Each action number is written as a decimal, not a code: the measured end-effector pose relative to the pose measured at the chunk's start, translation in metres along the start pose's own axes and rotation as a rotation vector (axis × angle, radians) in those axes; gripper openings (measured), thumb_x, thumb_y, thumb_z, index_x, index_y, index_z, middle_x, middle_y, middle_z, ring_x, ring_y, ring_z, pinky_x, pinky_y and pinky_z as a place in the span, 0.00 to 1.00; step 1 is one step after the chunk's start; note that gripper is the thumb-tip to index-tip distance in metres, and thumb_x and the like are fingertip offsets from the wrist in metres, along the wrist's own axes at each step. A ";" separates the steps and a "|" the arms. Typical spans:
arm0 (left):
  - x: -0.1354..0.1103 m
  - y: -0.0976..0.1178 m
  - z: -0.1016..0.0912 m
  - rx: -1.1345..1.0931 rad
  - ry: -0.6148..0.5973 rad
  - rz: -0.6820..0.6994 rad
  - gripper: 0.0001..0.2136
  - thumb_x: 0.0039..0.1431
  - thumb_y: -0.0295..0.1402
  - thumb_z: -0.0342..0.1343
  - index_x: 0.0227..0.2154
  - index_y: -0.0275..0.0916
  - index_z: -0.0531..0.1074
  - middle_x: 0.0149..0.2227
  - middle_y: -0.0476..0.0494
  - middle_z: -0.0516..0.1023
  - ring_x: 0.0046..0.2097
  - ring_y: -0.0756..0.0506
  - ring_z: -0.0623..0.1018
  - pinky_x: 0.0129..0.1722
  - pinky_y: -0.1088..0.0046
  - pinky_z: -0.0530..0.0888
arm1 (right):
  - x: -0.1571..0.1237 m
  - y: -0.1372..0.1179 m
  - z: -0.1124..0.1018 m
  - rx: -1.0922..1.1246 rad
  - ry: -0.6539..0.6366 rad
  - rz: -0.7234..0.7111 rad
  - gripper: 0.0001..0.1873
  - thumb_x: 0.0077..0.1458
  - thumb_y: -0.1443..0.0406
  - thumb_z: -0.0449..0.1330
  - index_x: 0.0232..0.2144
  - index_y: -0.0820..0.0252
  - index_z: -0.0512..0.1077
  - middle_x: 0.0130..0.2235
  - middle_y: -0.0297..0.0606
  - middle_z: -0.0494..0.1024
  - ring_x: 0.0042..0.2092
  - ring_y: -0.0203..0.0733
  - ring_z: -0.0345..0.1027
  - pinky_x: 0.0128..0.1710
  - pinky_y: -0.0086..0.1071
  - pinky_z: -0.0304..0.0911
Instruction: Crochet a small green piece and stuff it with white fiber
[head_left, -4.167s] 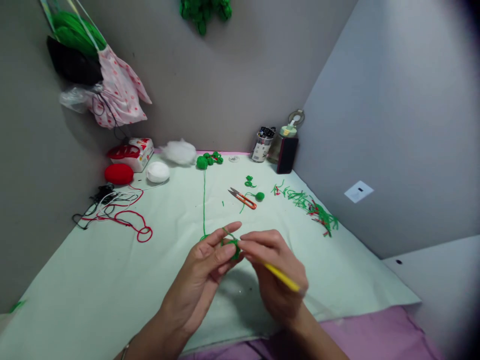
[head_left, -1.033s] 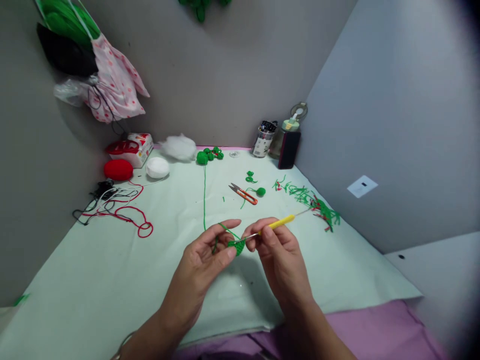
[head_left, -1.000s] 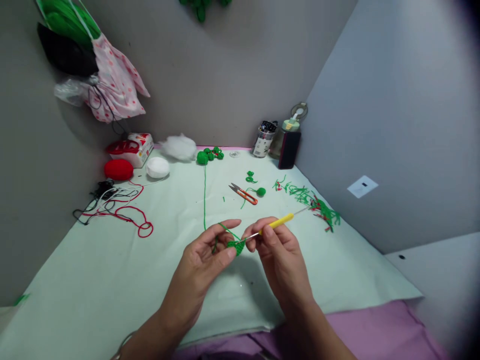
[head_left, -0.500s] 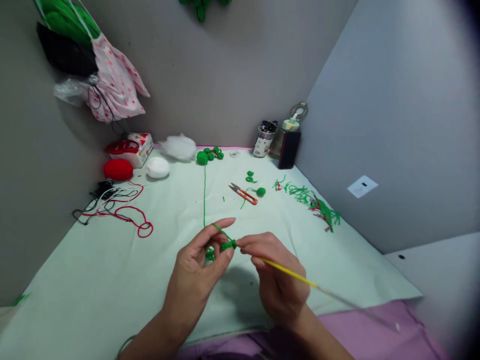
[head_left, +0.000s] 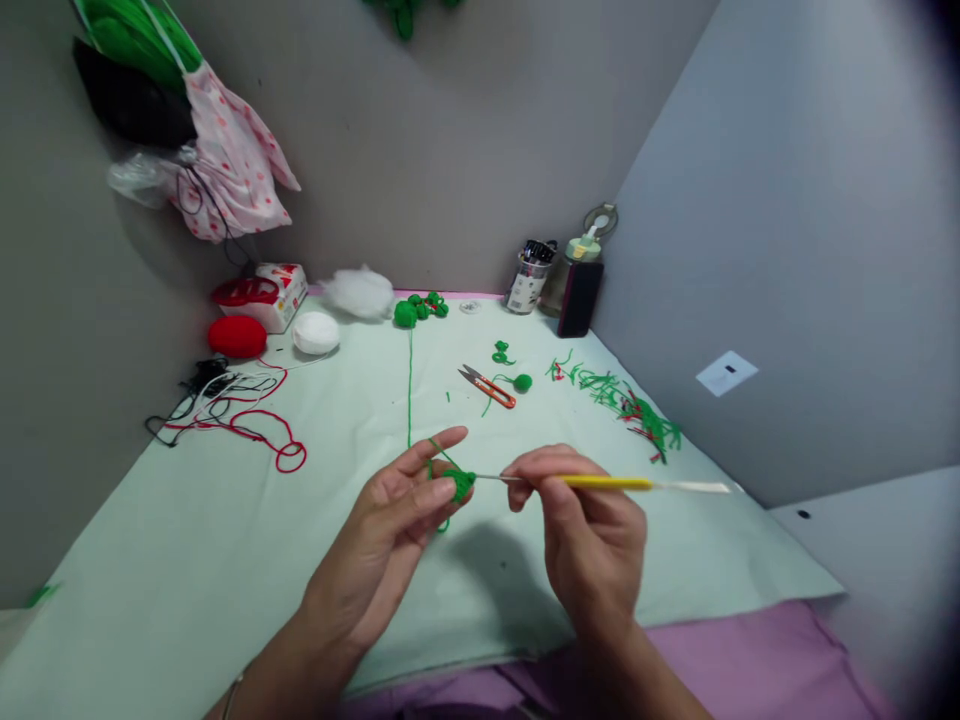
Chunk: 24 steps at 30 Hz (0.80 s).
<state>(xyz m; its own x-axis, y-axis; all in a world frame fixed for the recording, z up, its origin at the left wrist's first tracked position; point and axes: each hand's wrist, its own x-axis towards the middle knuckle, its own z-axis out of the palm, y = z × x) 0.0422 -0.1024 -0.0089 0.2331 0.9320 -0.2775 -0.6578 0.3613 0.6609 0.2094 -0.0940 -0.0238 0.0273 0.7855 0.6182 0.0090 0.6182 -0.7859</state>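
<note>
Between the thumb and fingers of my left hand [head_left: 397,520] is a small green crochet piece [head_left: 460,486], partly covered by the thumb. Green yarn [head_left: 409,390] runs from a green yarn ball [head_left: 405,314] at the back of the table to my left hand, passing over the raised index finger. My right hand [head_left: 589,520] is closed around a crochet hook [head_left: 611,483] with a yellow grip. The hook lies nearly level, its thin metal shaft reaching left to the edge of the green piece. Its very tip is hidden at the stitches.
Orange thread snips [head_left: 487,386] lie mid-table near a small green ball [head_left: 523,383]. Yarn scraps [head_left: 630,402] spread at right. Red yarn [head_left: 237,337] and white yarn [head_left: 316,334] sit at left. A pen cup [head_left: 526,280] and a phone [head_left: 580,300] stand at the back right.
My right hand has moved right and turned, swinging the hook from a downward slant to nearly level and baring its shaft. My left hand has tilted, showing more of the green piece.
</note>
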 end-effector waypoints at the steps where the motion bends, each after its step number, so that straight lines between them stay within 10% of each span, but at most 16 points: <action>1: 0.000 0.001 0.000 0.020 -0.001 0.021 0.24 0.51 0.32 0.75 0.53 0.42 0.82 0.33 0.50 0.77 0.39 0.49 0.75 0.52 0.68 0.70 | 0.002 0.000 0.001 0.128 0.008 0.096 0.11 0.71 0.67 0.58 0.42 0.51 0.82 0.35 0.35 0.80 0.31 0.36 0.73 0.31 0.32 0.72; 7: -0.004 -0.010 0.001 0.165 -0.006 0.104 0.21 0.56 0.36 0.73 0.53 0.47 0.82 0.38 0.48 0.79 0.45 0.46 0.74 0.52 0.69 0.68 | 0.005 0.000 0.009 0.117 -0.057 0.122 0.09 0.68 0.67 0.62 0.41 0.52 0.84 0.38 0.37 0.84 0.36 0.37 0.77 0.35 0.30 0.74; 14: 0.001 -0.009 0.002 0.031 0.010 0.027 0.24 0.52 0.36 0.76 0.53 0.43 0.82 0.35 0.49 0.78 0.40 0.49 0.75 0.47 0.72 0.71 | -0.006 -0.003 0.006 -0.395 -0.117 -0.277 0.19 0.65 0.75 0.62 0.50 0.50 0.83 0.45 0.42 0.85 0.44 0.43 0.79 0.41 0.37 0.76; 24: -0.004 -0.007 0.002 0.187 0.030 0.128 0.18 0.55 0.36 0.73 0.49 0.47 0.84 0.39 0.48 0.80 0.42 0.47 0.73 0.47 0.72 0.68 | 0.004 0.005 0.009 0.104 -0.052 0.139 0.07 0.66 0.63 0.65 0.38 0.54 0.84 0.35 0.38 0.84 0.36 0.39 0.75 0.34 0.32 0.71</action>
<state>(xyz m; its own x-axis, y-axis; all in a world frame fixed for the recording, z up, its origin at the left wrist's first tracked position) 0.0475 -0.1089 -0.0110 0.1334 0.9703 -0.2017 -0.5360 0.2418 0.8089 0.2006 -0.0871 -0.0252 -0.0311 0.8622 0.5056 -0.0949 0.5011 -0.8602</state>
